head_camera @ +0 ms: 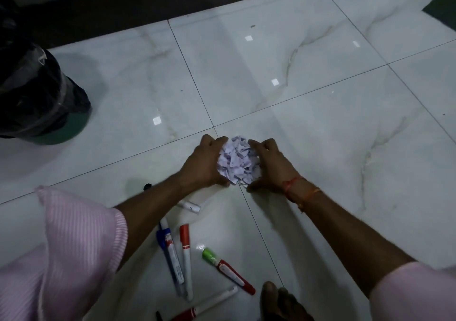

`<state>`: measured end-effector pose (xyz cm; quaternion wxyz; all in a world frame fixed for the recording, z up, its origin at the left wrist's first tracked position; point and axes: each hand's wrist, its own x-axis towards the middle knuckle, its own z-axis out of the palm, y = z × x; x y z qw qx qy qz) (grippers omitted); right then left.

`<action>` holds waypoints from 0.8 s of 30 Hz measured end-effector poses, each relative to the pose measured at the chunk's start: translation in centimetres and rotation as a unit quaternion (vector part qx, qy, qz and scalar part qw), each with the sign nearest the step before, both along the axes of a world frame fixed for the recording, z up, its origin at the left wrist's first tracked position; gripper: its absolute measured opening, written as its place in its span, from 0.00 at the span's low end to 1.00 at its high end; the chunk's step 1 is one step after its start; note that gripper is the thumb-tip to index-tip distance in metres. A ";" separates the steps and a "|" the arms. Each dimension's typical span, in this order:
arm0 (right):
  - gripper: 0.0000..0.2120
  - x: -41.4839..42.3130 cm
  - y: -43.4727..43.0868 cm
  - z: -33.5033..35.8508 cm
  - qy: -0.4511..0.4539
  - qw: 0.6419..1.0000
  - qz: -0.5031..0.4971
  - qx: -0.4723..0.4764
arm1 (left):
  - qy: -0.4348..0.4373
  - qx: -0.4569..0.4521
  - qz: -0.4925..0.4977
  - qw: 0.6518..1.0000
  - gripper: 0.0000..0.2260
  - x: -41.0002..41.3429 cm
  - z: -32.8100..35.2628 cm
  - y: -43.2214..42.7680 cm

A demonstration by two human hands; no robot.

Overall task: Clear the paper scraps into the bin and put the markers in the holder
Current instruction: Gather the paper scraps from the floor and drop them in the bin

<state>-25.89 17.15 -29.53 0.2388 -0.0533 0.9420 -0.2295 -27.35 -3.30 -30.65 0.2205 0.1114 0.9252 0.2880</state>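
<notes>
The bin (37, 94) is cut by the picture's left edge, a white marker (191, 206) lies half hidden under the left forearm (153, 197), and a red marker (190, 313) runs off the bottom.

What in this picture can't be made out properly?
All in the head view:
Bin: cut off by the left edge; its dark liner hides the inside.
White marker: mostly hidden under the left forearm.
Red marker: cut off by the bottom edge.
Paper scraps: the pile's sides are covered by the left hand and right hand.
Marker holder: nowhere in view.
</notes>
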 end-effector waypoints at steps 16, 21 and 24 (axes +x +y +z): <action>0.28 -2.9 -5.5 0.6 -0.002 0.987 0.010 -0.161 | -0.033 0.092 0.197 0.975 0.12 0.1 2.8 -1.4; 0.25 -3.1 -7.3 3.5 -0.004 0.978 -0.011 -0.207 | -0.034 0.162 0.255 0.953 0.20 0.5 5.0 -3.8; 0.32 -3.4 -8.8 5.2 -0.011 0.969 -0.002 -0.247 | -0.021 0.180 0.277 0.944 0.22 0.9 6.5 -5.7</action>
